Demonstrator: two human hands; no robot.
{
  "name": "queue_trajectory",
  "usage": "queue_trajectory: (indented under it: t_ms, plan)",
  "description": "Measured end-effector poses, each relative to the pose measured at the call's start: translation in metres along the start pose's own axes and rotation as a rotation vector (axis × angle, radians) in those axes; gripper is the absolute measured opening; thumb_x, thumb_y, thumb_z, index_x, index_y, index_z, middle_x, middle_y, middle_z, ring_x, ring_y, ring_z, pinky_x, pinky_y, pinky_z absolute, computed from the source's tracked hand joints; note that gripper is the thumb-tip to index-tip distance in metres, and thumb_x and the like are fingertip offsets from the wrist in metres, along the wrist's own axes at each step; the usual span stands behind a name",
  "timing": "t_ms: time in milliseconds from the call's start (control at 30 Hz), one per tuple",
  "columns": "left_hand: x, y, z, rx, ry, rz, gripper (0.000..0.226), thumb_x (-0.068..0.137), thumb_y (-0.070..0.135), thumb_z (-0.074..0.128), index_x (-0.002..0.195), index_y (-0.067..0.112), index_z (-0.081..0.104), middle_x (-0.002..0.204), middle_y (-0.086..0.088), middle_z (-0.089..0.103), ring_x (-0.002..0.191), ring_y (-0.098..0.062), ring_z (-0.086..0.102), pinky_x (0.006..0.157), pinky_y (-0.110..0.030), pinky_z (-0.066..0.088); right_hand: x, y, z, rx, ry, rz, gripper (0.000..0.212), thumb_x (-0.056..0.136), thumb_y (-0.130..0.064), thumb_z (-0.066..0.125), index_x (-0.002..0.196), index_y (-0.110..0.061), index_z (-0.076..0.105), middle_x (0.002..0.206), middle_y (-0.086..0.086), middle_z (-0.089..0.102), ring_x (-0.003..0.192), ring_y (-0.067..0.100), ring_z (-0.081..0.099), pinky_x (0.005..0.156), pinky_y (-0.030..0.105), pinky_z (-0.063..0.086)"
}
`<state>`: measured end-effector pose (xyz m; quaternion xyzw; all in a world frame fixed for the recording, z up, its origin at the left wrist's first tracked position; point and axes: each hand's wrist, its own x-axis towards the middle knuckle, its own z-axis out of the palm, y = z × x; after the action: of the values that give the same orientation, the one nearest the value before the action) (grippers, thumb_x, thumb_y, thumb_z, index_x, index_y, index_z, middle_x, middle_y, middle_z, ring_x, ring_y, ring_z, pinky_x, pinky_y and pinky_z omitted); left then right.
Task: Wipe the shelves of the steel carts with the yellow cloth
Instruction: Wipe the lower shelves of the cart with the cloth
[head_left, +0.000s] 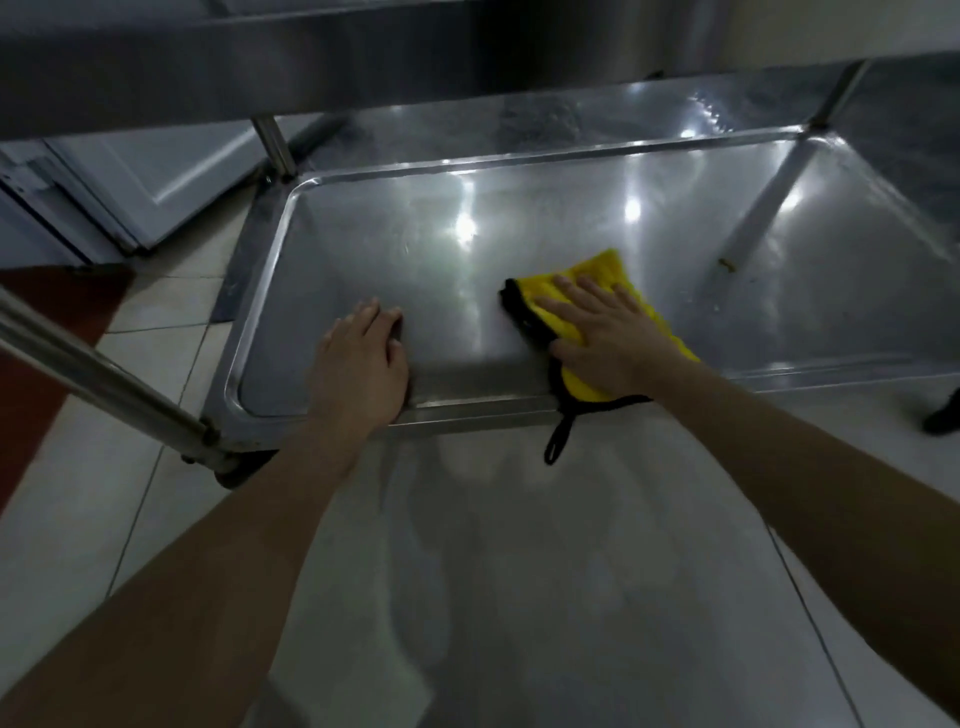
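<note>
Yellow black-edged microfibre cloth (597, 296) lies near the front lip of the low rimmed steel cart shelf (395, 260), flat right hand (602, 332) pressing it, left hand (363, 358) resting flat-fingered beside, though its dangling loop could snag.

Yellow cloth (602, 291) with black edging; silver shelf (395, 270)

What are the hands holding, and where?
Nothing is gripped. The right hand presses flat on the yellow cloth; the left hand rests on the front rim of the shelf.
</note>
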<state>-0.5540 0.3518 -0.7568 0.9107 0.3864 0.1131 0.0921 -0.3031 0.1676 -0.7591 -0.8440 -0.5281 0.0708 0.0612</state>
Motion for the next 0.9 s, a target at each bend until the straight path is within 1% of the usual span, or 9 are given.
queue_trajectory:
  t_ms: [67, 133, 233, 367, 500, 633, 767, 833, 900]
  plan:
    - [0.003, 0.001, -0.002, 0.003, -0.011, -0.006, 0.047, 0.113, 0.027, 0.042, 0.158, 0.015, 0.049, 0.172, -0.011, 0.038, 0.16, -0.03, 0.032, 0.132, -0.047, 0.024, -0.018, 0.05, -0.006, 0.008, 0.065, 0.172, 0.07, 0.104, -0.052, 0.05, 0.166, -0.044, 0.019, 0.178, -0.007, 0.008, 0.164, 0.018, 0.006, 0.132, 0.046, 0.003]
    - [0.003, 0.005, -0.004, 0.047, -0.003, -0.003, 0.047, 0.113, 0.031, 0.042, 0.156, 0.013, 0.052, 0.169, -0.013, 0.043, 0.157, -0.032, 0.037, 0.13, -0.047, 0.027, -0.029, 0.073, -0.008, 0.022, 0.095, 0.262, 0.072, 0.101, -0.064, 0.046, 0.166, -0.046, 0.019, 0.178, -0.008, 0.01, 0.164, 0.018, 0.006, 0.132, 0.048, 0.001]
    - [-0.001, 0.027, -0.005, 0.109, 0.076, 0.044, 0.041, 0.11, 0.031, 0.048, 0.142, 0.01, 0.063, 0.153, -0.019, 0.058, 0.143, -0.038, 0.051, 0.122, -0.047, 0.036, -0.026, 0.068, -0.005, 0.003, 0.081, 0.27, 0.089, 0.085, -0.084, 0.024, 0.166, -0.048, 0.016, 0.178, -0.008, 0.009, 0.164, 0.017, 0.004, 0.131, 0.052, -0.001]
    - [0.006, 0.116, 0.002, -0.157, 0.161, 0.099, 0.046, 0.109, 0.036, 0.047, 0.141, 0.009, 0.066, 0.15, -0.018, 0.062, 0.143, -0.037, 0.053, 0.123, -0.047, 0.037, -0.028, 0.061, -0.001, 0.003, 0.119, 0.264, 0.098, 0.079, -0.094, 0.016, 0.166, -0.048, 0.015, 0.178, -0.008, 0.009, 0.164, 0.018, 0.004, 0.13, 0.055, -0.002]
    - [0.013, 0.189, 0.032, -0.197, 0.088, 0.143, 0.047, 0.113, 0.034, 0.041, 0.148, 0.008, 0.059, 0.159, -0.018, 0.054, 0.152, -0.034, 0.043, 0.128, -0.045, 0.029, -0.026, 0.057, -0.004, -0.008, 0.102, 0.222, 0.084, 0.092, -0.081, 0.025, 0.167, -0.045, 0.013, 0.178, -0.006, 0.005, 0.165, 0.018, 0.0, 0.13, 0.055, -0.006]
    - [0.013, 0.187, 0.055, -0.109, 0.035, 0.129, 0.049, 0.114, 0.032, 0.04, 0.152, 0.006, 0.055, 0.166, -0.022, 0.044, 0.156, -0.037, 0.037, 0.129, -0.051, 0.025, -0.036, 0.083, -0.016, 0.02, 0.04, 0.103, 0.071, 0.104, -0.054, 0.044, 0.167, -0.044, 0.014, 0.178, -0.009, 0.003, 0.164, 0.014, -0.001, 0.132, 0.048, -0.004]
    - [0.013, 0.183, 0.057, -0.082, 0.039, 0.16, 0.053, 0.109, 0.034, 0.036, 0.146, 0.006, 0.062, 0.16, -0.022, 0.052, 0.15, -0.04, 0.044, 0.127, -0.051, 0.028, -0.061, 0.138, -0.036, 0.04, -0.044, -0.078, 0.07, 0.105, -0.038, 0.055, 0.167, -0.04, 0.021, 0.176, -0.012, 0.005, 0.164, 0.011, -0.001, 0.132, 0.04, -0.005]
    - [0.014, 0.182, 0.057, -0.082, 0.026, 0.16, 0.047, 0.112, 0.029, 0.04, 0.148, 0.006, 0.06, 0.162, -0.02, 0.05, 0.152, -0.038, 0.042, 0.129, -0.049, 0.025, -0.062, 0.17, -0.042, 0.033, -0.051, -0.081, 0.069, 0.107, -0.036, 0.056, 0.167, -0.039, 0.022, 0.176, -0.011, 0.007, 0.163, 0.012, 0.001, 0.132, 0.039, -0.004]
    - [0.014, 0.184, 0.059, -0.094, 0.025, 0.147, 0.044, 0.112, 0.025, 0.045, 0.149, 0.007, 0.059, 0.164, -0.018, 0.048, 0.154, -0.037, 0.039, 0.131, -0.049, 0.022, -0.048, 0.195, -0.046, 0.014, -0.013, 0.028, 0.068, 0.108, -0.04, 0.053, 0.167, -0.041, 0.019, 0.177, -0.009, 0.009, 0.164, 0.014, 0.003, 0.133, 0.042, 0.001]
